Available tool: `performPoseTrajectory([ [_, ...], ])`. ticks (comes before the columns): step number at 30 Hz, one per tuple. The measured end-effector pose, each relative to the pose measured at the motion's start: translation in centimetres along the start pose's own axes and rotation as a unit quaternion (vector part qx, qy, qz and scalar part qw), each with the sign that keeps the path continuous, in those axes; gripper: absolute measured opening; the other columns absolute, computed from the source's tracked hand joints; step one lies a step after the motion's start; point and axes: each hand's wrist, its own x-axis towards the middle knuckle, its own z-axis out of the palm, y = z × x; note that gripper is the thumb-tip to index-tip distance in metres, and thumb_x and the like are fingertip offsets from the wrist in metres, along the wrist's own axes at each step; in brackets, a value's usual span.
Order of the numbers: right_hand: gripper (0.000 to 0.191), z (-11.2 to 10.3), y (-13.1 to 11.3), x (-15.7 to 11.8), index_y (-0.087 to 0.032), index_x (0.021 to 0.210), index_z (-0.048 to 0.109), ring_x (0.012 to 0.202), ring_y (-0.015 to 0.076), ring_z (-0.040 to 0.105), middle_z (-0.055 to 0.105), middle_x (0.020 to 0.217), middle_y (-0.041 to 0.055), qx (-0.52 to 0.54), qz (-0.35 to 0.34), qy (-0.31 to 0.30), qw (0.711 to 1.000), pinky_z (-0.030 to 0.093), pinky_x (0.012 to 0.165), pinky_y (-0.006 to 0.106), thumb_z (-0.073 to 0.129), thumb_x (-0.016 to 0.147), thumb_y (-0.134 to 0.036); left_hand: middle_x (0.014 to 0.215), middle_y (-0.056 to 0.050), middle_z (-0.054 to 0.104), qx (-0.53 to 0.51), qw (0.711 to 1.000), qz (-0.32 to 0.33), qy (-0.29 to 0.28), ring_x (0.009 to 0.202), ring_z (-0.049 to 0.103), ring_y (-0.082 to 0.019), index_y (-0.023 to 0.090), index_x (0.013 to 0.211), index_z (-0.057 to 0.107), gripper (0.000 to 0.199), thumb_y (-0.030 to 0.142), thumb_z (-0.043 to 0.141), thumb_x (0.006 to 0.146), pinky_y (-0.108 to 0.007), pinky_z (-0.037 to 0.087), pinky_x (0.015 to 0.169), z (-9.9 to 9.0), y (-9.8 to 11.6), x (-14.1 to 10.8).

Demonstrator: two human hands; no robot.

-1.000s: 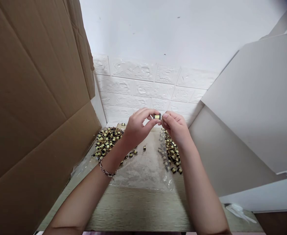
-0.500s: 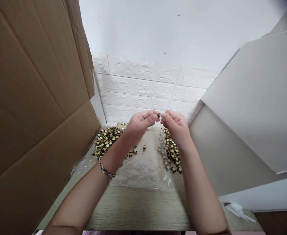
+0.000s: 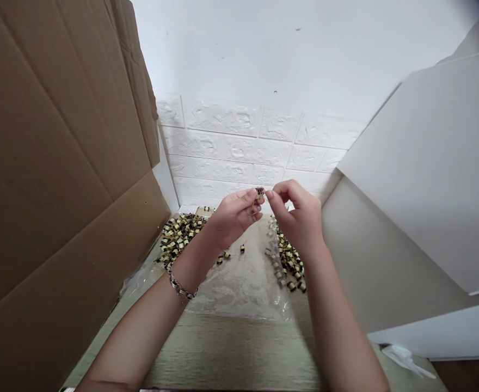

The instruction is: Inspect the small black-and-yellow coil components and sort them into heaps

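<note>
L hand (image 3: 235,218) up in front of chest, thumb and forefinger clenched on a mini transformer (image 3: 259,191), tiny part w/ dark end showing, too small for detail. Part sitting at L fingertips, high above table, btwn both hands. R hand (image 3: 299,215) just beside it, thumb and forefinger pinched together and pointing at the part. Contact or not w/ part: can't tell, nor whether anything held in R fingers. Remaining R fingers curled, L fingers loosely bent.

Chain bracelet (image 3: 181,284), silver-coloured, around L wrist. Below the forearms, light wood-grain tabletop (image 3: 231,348), w/ clear plastic sheet (image 3: 239,283) lying on it. On the plastic, two loose mini transformers (image 3: 242,249) apart from the rest, near L hand. Further out, L heap of mini transformers (image 3: 180,237), black and yellow, spread below L hand. R heap of same parts (image 3: 290,261) under R hand, w/ strip of clear small bags (image 3: 272,251) along its inner side, contents unclear.

Along L side, tall brown cardboard sheet (image 3: 60,163), leaning. Along R side, white panel (image 3: 427,163) angled over the tabletop. White plastic scrap (image 3: 405,360) on tabletop, lower R. Farthest, white foam brick-pattern wall (image 3: 239,147) behind the table.
</note>
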Motion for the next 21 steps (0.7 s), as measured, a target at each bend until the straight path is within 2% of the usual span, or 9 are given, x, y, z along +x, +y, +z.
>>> performPoseTrajectory([
  [2, 0.008, -0.06, 0.03, 0.03, -0.018, 0.075, 0.053, 0.059, 0.0079, 0.048, 0.055, 0.066, -0.0020, -0.008, -0.021, 0.007, 1.000, 0.038, 0.057, 0.020, 0.050, 0.079, -0.025, 0.067, 0.001, 0.048, 0.007, 1.000, 0.002, -0.001, 0.061, 0.046, -0.005, 0.011, 0.076, 0.059, 0.017, 0.027, 0.058, 0.075, -0.018, 0.042, 0.063, 0.01, 0.07, 0.00],
  [5, 0.007, -0.10, 0.23, 0.03, -0.019, 0.082, 0.056, 0.064, 0.0083, 0.053, 0.060, 0.074, -0.0010, -0.015, -0.041, -0.001, 0.999, 0.041, 0.061, 0.020, 0.050, 0.079, -0.021, 0.065, 0.001, 0.048, 0.018, 1.000, 0.005, -0.005, 0.060, 0.045, -0.005, 0.011, 0.074, 0.058, 0.017, 0.028, 0.059, 0.075, -0.018, 0.041, 0.062, 0.02, 0.11, 0.01],
  [16, 0.012, -0.22, 0.26, 0.00, -0.021, 0.082, 0.059, 0.068, 0.0110, 0.056, 0.063, 0.075, -0.0001, -0.050, -0.079, -0.010, 0.996, 0.041, 0.060, 0.023, 0.049, 0.080, -0.017, 0.064, 0.001, 0.048, 0.057, 0.998, 0.017, -0.002, 0.058, 0.044, -0.005, 0.011, 0.072, 0.058, 0.019, 0.031, 0.061, 0.072, -0.019, 0.040, 0.062, -0.14, 0.08, 0.09],
  [21, 0.011, -0.18, 0.23, 0.02, -0.021, 0.080, 0.059, 0.066, 0.0109, 0.056, 0.063, 0.074, -0.0007, -0.051, -0.073, -0.010, 0.996, 0.041, 0.058, 0.023, 0.050, 0.080, -0.015, 0.064, 0.001, 0.048, 0.068, 0.997, 0.023, 0.004, 0.058, 0.043, -0.005, 0.011, 0.068, 0.057, 0.021, 0.031, 0.061, 0.072, -0.020, 0.038, 0.061, -0.12, 0.13, 0.16],
])
